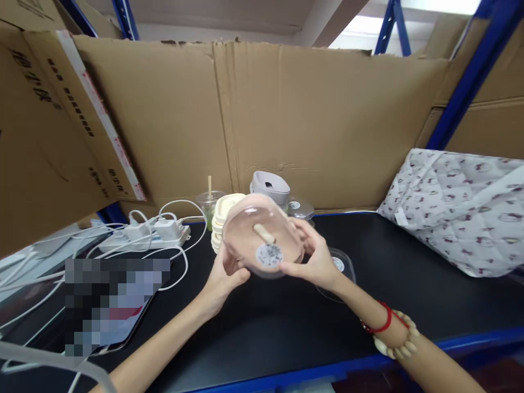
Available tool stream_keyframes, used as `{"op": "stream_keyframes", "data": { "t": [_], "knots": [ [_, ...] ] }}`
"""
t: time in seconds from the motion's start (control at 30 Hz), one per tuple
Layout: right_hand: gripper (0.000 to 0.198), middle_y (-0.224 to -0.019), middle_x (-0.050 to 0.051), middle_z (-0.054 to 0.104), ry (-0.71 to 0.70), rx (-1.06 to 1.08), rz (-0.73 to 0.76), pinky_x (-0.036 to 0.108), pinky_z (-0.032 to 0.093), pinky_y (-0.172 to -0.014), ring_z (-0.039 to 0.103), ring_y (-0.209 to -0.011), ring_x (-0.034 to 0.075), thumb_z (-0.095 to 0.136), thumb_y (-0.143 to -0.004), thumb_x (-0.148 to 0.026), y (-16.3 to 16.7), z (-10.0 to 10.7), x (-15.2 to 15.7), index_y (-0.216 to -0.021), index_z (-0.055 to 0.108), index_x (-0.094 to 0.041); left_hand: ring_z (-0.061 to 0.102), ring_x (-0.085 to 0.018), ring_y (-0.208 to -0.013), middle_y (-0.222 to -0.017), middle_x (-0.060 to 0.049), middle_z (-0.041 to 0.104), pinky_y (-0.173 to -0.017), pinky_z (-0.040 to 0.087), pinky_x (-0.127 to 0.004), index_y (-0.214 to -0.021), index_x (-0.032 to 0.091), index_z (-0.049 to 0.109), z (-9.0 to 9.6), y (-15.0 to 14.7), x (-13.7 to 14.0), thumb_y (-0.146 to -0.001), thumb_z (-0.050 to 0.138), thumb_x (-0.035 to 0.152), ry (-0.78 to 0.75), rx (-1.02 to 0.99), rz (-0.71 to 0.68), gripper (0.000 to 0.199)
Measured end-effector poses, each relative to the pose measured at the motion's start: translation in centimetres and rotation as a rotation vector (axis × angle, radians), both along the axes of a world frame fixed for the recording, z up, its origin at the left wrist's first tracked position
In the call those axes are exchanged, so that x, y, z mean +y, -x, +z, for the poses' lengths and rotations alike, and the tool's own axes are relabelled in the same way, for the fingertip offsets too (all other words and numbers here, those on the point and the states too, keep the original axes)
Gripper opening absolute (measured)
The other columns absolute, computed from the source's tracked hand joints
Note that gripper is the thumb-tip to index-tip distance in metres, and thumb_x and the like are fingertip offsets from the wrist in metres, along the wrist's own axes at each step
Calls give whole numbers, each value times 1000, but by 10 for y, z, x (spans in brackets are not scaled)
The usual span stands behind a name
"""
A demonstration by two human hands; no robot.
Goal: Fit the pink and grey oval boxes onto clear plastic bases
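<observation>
Between both hands, tilted toward me above the black tabletop, is a pink bowl with a clear lid [245, 240]; a round printed sticker and a pale stick-like piece show on its face. My left hand [229, 273] grips the bowl's lower left edge. My right hand [313, 254] holds its right side, thumb on the front near the sticker. Just behind on the left stands a stack of cream containers [229, 204]. A loose clear lid [347, 267] with a sticker lies by my right wrist, partly hidden by it.
Behind the bowl stand a grey-lilac container [270, 185], a clear lidded container [303, 208] and a plastic cup with a straw [209, 199]. Left are a power strip [143, 237], white cables and a blurred-out tablet-like device [123, 305]. A quilted patterned bag [462, 213] lies right. Cardboard [327, 120] walls the back.
</observation>
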State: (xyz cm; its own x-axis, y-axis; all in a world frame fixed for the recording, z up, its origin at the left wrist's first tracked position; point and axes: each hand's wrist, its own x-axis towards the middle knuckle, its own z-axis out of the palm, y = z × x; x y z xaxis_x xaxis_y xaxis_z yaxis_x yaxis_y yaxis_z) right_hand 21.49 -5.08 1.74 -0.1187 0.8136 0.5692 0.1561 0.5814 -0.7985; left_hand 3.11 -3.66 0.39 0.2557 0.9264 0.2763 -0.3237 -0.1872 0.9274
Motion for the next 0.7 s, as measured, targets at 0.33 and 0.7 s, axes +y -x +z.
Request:
{"op": "stream_keyframes", "data": {
  "t": [0.33,0.7],
  "knots": [
    [64,-124,13,48,259,106,-1330,36,37,-95,46,-114,24,47,-72,-48,-144,21,45,-125,42,-13,55,-13,-65,-80,-3,51,-42,45,-20,-119,15,42,2,-3,4,-65,68,44,-6,157,-93,66],
    [73,-118,26,44,641,90,-1511,44,35,-86,44,-109,36,38,-80,-48,-185,-4,26,-140,25,-8,53,-12,-62,-80,-2,49,-38,44,-19,-111,17,41,-14,-5,11,-69,65,44,-16,204,-216,55]
  ]
}}
